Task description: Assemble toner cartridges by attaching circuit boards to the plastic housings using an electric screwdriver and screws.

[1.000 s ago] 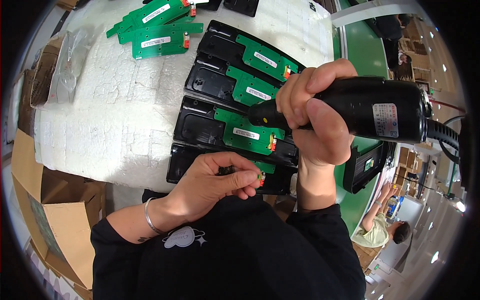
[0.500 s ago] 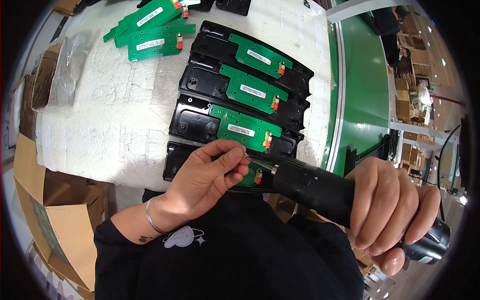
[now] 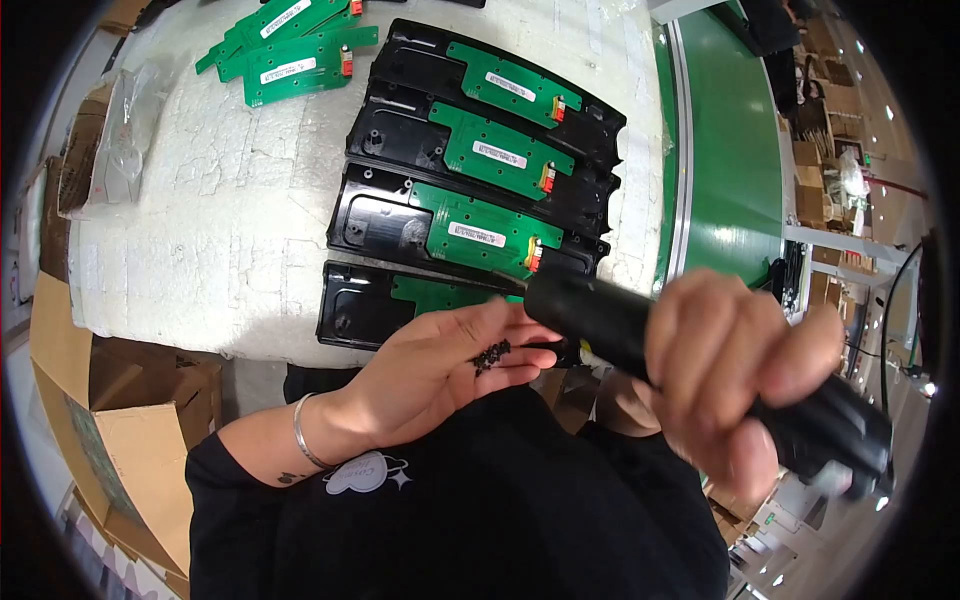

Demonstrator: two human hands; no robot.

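Note:
My left hand (image 3: 420, 372) is turned palm up, cupping a small pile of black screws (image 3: 491, 356) near the fingers. In my right hand (image 3: 715, 360), blurred by motion, is a black electric screwdriver (image 3: 590, 312). Its thin bit points up-left, over the nearest black plastic housing (image 3: 348, 305) and close to the board of the one behind it. My left fingers and the tool hide much of the nearest housing and its green circuit board (image 3: 420, 290). Beyond lie three more housings in a row, each bearing a green circuit board (image 3: 478, 238) with a white label and red-yellow connector.
A white foam-like surface (image 3: 200, 265) carries everything. Loose green circuit boards (image 3: 295, 72) are stacked at the far left. A cardboard box with clear plastic (image 3: 125, 150) stands at the left edge, and an open carton (image 3: 135, 480) below it. A green conveyor belt (image 3: 730, 150) runs along the right.
My left hand has gone from a fingertip pinch near the bit to a palm-up cup, showing the screws. The screwdriver in my right hand has shifted left and up.

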